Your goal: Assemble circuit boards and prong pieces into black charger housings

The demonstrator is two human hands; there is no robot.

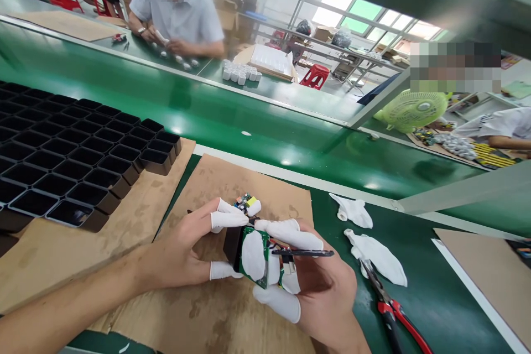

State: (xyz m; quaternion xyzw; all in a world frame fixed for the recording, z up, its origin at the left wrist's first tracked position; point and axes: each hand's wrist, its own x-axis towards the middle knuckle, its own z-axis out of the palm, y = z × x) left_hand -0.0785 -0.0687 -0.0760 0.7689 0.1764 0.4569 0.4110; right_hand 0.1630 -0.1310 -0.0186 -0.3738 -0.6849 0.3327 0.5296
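Note:
My left hand, with white finger cots on its fingers, is closed around a black plastic case. From the other side my right hand, also in white finger cots, grips a green circuit board between thumb and fingers. A white pad covers much of the board's face. The board's edge meets the case; how far it is inside cannot be made out. Wires and a black strip stick out beside my right fingers. Just beyond my hands, a small board with coloured components lies on the cardboard.
Rows of open black cases stand to the left on cardboard. Red-and-black pliers and white cloth pieces lie on the right. A green divider crosses ahead; beyond it sits a person near white parts. A fan stands far right.

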